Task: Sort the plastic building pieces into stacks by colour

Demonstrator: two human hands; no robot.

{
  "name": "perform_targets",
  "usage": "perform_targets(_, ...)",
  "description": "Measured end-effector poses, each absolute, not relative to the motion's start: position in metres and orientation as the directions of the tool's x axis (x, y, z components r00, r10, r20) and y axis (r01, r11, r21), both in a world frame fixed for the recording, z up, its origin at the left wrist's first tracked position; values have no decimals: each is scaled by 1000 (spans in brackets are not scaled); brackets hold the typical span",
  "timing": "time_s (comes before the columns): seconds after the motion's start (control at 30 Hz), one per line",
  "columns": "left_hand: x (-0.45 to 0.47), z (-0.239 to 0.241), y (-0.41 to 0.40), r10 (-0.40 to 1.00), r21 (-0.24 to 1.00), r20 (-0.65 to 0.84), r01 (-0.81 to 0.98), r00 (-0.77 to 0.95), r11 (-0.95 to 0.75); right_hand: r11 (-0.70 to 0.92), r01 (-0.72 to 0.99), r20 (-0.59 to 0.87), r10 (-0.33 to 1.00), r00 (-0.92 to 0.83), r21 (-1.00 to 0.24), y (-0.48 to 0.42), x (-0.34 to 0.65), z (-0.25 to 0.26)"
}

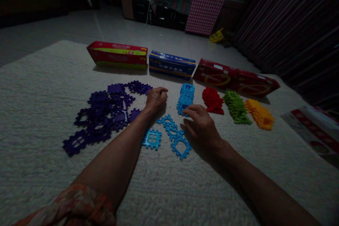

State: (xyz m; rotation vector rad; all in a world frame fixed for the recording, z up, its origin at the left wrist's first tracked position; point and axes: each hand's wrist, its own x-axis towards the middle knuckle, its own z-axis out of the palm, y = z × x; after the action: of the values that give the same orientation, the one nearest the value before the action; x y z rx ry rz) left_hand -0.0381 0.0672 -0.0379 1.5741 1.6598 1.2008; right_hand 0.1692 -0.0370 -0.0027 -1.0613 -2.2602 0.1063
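Note:
My left hand [157, 99] rests beside the purple pieces with its fingers curled in, and nothing shows in it. My right hand [202, 127] is at the near end of a stack of light blue interlocking plastic tiles [186, 95]. Its thumb and fingers are apart, and the fingertips overlap the stack's edge; whether they touch it I cannot tell. Between my forearms lie several loose blue tiles, among them a window tile [153, 138] and a tile with a large round opening [181, 147]. A spread heap of purple tiles [99, 114] lies to the left.
Stacks of red tiles [212, 100], green tiles [236, 107] and yellow tiles [259, 114] run to the right. Behind stand a red-yellow box [119, 56], a blue box [172, 65] and dark red boxes [235, 77]. Everything lies on a pale quilted mat [164, 190]. Another box [315, 130] is at far right.

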Motion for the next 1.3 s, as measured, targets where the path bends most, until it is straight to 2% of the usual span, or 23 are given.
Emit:
perform_targets(0.13, -38, -40, 70, 969, 899, 172, 431, -180, -80, 652, 558, 291, 744, -602, -514, -46, 172, 9)
perform_targets(0.2, -38, -41, 71, 967, 902, 175, 424, -183, -83, 612, 559, 145, 737, -660, -560, -51, 174, 16)
perform_targets(0.3, -37, -41, 71, 963, 894, 198, 436, -183, -101, 554, 635, -15, 747, -664, -538, -63, 174, 31)
perform_targets(0.5, -38, -40, 69, 962, 885, 203, 454, -185, -100, 465, 762, -224, 767, -601, -451, -88, 159, 54)
perform_targets(0.67, -37, -36, 67, 967, 888, 180, 453, -178, -82, 519, 750, -201, 751, -630, -411, -92, 159, 43)
perform_targets(0.93, -37, -38, 69, 969, 900, 160, 430, -188, -65, 583, 685, -156, 701, -696, -437, -94, 174, 53)
perform_targets(1.13, -38, -40, 69, 968, 895, 173, 439, -183, -77, 562, 691, -101, 738, -667, -454, -73, 180, 57)
perform_targets(1.3, -38, -42, 70, 967, 890, 178, 449, -185, -78, 536, 759, -103, 788, -607, -370, -60, 191, 46)
